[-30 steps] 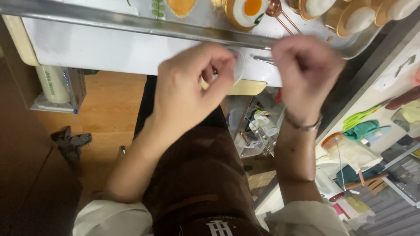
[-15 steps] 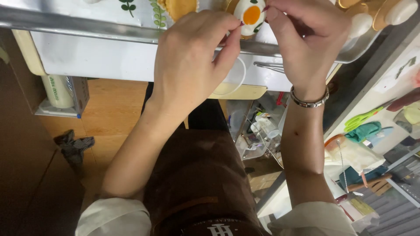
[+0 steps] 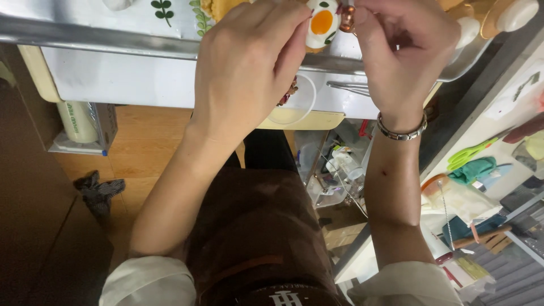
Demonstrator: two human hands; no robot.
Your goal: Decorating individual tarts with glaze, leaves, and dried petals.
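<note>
Small white oval charm with an orange-yellow centre and green leaf marks (image 3: 322,24) sits at the top edge of view, over the metal tray (image 3: 102,35) on the white counter (image 3: 141,85). Left hand (image 3: 249,68) pinches its side; right hand (image 3: 396,51) pinches a copper-coloured metal fitting (image 3: 347,18) against it. Joining looks in progress, not finished; other pieces wait on the tray.
</note>
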